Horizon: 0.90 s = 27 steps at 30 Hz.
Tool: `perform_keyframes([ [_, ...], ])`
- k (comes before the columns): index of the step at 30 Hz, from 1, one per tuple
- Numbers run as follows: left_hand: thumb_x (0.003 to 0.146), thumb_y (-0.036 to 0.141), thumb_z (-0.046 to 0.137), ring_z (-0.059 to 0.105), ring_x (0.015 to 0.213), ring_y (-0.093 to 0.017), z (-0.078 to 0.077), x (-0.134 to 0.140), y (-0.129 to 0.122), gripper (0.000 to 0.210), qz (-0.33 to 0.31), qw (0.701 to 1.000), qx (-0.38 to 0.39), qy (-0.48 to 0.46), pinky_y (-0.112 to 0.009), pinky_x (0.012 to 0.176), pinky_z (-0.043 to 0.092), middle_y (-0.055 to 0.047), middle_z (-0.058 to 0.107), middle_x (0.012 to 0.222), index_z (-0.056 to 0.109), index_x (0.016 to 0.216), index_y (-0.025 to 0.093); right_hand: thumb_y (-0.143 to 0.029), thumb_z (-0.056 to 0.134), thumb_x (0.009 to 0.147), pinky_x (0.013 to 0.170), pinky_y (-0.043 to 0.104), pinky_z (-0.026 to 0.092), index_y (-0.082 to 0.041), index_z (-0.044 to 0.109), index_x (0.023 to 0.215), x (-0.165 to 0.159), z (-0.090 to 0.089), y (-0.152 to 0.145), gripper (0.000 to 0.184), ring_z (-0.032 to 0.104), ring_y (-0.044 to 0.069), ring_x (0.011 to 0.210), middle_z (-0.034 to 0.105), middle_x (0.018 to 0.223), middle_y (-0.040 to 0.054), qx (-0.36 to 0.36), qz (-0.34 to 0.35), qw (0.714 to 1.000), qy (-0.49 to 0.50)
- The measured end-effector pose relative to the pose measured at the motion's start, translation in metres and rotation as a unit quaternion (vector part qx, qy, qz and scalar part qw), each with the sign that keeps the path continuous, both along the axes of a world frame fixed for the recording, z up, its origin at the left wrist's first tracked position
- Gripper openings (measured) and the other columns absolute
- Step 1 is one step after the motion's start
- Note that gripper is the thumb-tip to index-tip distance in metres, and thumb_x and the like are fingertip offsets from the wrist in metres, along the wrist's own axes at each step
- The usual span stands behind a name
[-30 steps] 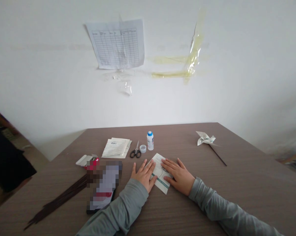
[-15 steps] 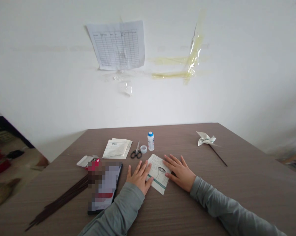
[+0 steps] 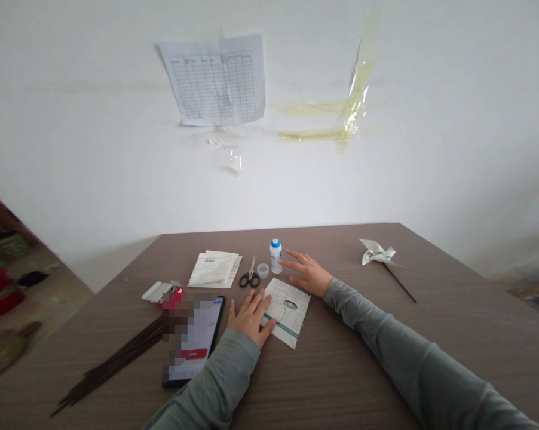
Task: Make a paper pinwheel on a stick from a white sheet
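Note:
A printed square of paper (image 3: 291, 313) lies flat on the table, with a green band near its lower edge. Resting on its left side is my left hand (image 3: 249, 316), fingers spread. My right hand (image 3: 309, 273) is off the paper, open, its fingertips beside a small white bottle with a blue cap (image 3: 276, 257). Whether they touch the bottle I cannot tell. Left of the bottle are a small clear round cap (image 3: 263, 270) and black-handled scissors (image 3: 250, 278).
A stack of papers (image 3: 213, 269) lies at the back left. Nearer are a small red-and-white box (image 3: 159, 292), a bundle of dark sticks (image 3: 112, 364) and a phone (image 3: 200, 340). On the right lies a paper pinwheel (image 3: 377, 252) on a dark stick.
My right hand has lifted off the paper and moved up and left toward the bottle. My left hand stays on the paper, which has turned slightly.

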<state>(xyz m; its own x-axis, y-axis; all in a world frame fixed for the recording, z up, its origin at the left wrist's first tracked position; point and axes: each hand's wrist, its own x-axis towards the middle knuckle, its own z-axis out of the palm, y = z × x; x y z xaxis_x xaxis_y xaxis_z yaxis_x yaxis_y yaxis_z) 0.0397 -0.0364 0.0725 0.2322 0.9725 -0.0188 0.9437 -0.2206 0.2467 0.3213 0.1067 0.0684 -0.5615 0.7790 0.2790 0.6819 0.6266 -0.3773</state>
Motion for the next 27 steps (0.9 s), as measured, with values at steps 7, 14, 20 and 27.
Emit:
perform_keyframes([
  [7, 0.120, 0.045, 0.069, 0.046, 0.197, -0.051, -0.002, -0.002, 0.003, 0.073, 0.021, 1.000, -0.021, -0.001, -0.084, 0.160, 0.033, -0.015, 0.056, 0.208, 0.072, 0.192, 0.035, -0.010, 0.075, 0.110, 0.148, 0.066, 0.057, -0.045, 0.075, 0.187, -0.022, 0.016, 0.017, 0.085, 0.064, 0.042, 0.180, 0.058, 0.206, 0.0090, 0.000, 0.004, 1.000, -0.013],
  [14, 0.120, 0.048, 0.072, 0.047, 0.196, -0.051, -0.006, -0.006, 0.006, 0.070, 0.019, 1.000, -0.015, 0.002, -0.084, 0.159, 0.037, -0.013, 0.060, 0.206, 0.073, 0.190, 0.042, 0.000, 0.066, 0.105, 0.146, 0.057, 0.059, -0.044, 0.075, 0.187, -0.031, 0.007, 0.027, 0.093, 0.075, 0.035, 0.170, 0.069, 0.196, 0.0083, -0.011, 0.012, 1.000, 0.017],
  [20, 0.121, 0.049, 0.072, 0.046, 0.196, -0.053, -0.010, -0.005, 0.009, 0.071, 0.020, 1.000, -0.019, 0.006, -0.087, 0.159, 0.034, -0.014, 0.057, 0.208, 0.072, 0.191, 0.039, 0.004, 0.061, 0.103, 0.152, 0.054, 0.055, -0.035, 0.077, 0.186, -0.021, -0.005, 0.033, 0.093, 0.073, 0.033, 0.173, 0.068, 0.195, 0.0116, -0.017, 0.032, 0.996, 0.086],
  [27, 0.120, 0.048, 0.071, 0.044, 0.198, -0.050, -0.015, -0.003, 0.012, 0.076, 0.030, 0.999, -0.029, 0.023, -0.086, 0.160, 0.033, -0.016, 0.054, 0.209, 0.068, 0.194, 0.031, 0.002, 0.064, 0.102, 0.144, 0.064, 0.064, -0.038, 0.084, 0.178, 0.027, -0.022, 0.030, 0.089, 0.078, 0.038, 0.164, 0.075, 0.184, 0.0134, 0.011, 0.047, 0.990, 0.133],
])
